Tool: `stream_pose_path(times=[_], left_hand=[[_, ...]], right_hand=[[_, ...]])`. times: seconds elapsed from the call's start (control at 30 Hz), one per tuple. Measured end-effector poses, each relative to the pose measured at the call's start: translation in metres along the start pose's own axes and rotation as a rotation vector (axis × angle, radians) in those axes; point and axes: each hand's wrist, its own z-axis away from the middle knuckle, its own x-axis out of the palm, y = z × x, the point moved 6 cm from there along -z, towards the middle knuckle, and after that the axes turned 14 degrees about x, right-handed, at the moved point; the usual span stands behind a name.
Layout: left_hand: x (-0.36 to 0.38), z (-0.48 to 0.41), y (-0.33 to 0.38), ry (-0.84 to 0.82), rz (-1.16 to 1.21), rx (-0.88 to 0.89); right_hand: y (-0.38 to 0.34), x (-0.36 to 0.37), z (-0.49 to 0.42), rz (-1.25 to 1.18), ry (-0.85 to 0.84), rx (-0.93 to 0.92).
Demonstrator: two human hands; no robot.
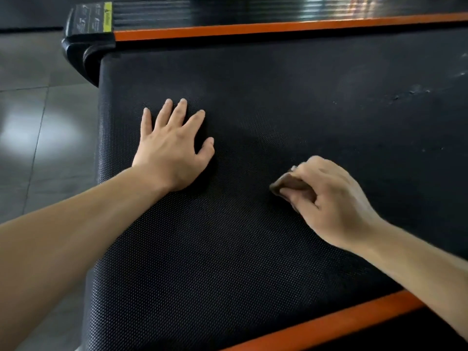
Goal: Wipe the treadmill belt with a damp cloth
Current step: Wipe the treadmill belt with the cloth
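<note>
1. Tiled floor (38, 122) at far left. One black end cap (86, 34) with one yellow label sits at the belt's far-left corner.
2. One left hand (172, 153): flat, fingers spread, palm down on the treadmill belt (253, 249), holding nothing.
3. One brown cloth (288, 184) on the belt, right of centre.
4. One right hand (329, 198): fingers curled round the cloth, holding it against the belt.
5. Two strips: far orange strip (278, 27), near orange strip (329, 323).

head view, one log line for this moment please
step: wipe belt | left hand: flat on belt | right hand: grips cloth, pressed on belt | seen: pale marks at belt's far right
</note>
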Motion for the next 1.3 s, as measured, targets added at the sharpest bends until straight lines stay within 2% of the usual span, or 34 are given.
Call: stream_pose_path(times=[0.07, 0.17, 0.2, 0.27, 0.37, 0.4, 0.47, 0.57, 0.63, 0.7, 0.77, 0.83, 1.0, 1.07, 1.2, 1.23, 1.3], left_hand=[[-0.002, 0.001, 0.003, 0.002, 0.003, 0.005], [-0.005, 0.010, 0.016, -0.019, 0.034, 0.011], [-0.005, 0.016, 0.024, -0.040, 0.053, 0.014], [-0.001, 0.030, 0.047, -0.091, 0.090, 0.029], [0.009, 0.050, 0.086, -0.157, 0.107, 0.070], [0.014, 0.056, 0.096, -0.167, 0.091, 0.087], [0.021, 0.062, 0.105, -0.153, 0.038, 0.106], [0.024, 0.063, 0.106, -0.108, -0.016, 0.101], [0.025, 0.063, 0.108, -0.098, -0.020, 0.107], [0.025, 0.063, 0.108, -0.093, -0.024, 0.109], [0.025, 0.063, 0.108, -0.097, -0.030, 0.103], [0.024, 0.064, 0.109, -0.096, -0.028, 0.095], [0.021, 0.063, 0.110, -0.095, 0.000, 0.088], [0.021, 0.063, 0.111, -0.107, 0.008, 0.081], [0.019, 0.055, 0.110, -0.098, 0.047, 0.035], [0.019, 0.051, 0.110, -0.096, 0.051, 0.024], [0.021, 0.043, 0.111, -0.095, 0.052, -0.009]], right_hand=[[0.017, -0.009, -0.005, 0.038, 0.031, 0.023], [0.049, -0.028, -0.023, 0.037, 0.144, 0.251], [0.048, -0.028, -0.020, 0.031, 0.156, 0.274], [0.027, -0.019, 0.000, 0.040, 0.127, 0.184], [-0.008, -0.005, 0.050, -0.044, -0.120, -0.048], [-0.009, -0.005, 0.059, -0.047, -0.187, -0.108], [0.008, -0.013, 0.060, -0.024, -0.210, -0.148], [0.052, -0.037, 0.038, -0.023, -0.049, 0.053], [0.065, -0.042, 0.040, -0.005, -0.005, 0.182], [0.047, -0.038, 0.061, -0.041, -0.089, 0.104], [0.019, -0.030, 0.087, -0.093, -0.259, -0.038], [0.017, -0.028, 0.095, -0.108, -0.382, -0.082], [0.072, -0.049, 0.058, -0.081, -0.141, 0.129], [0.074, -0.053, 0.065, -0.076, -0.136, 0.110], [0.064, -0.047, 0.081, -0.276, -0.371, 0.037], [0.073, -0.049, 0.074, -0.273, -0.344, 0.071], [0.102, -0.055, 0.045, -0.178, -0.163, 0.204]])
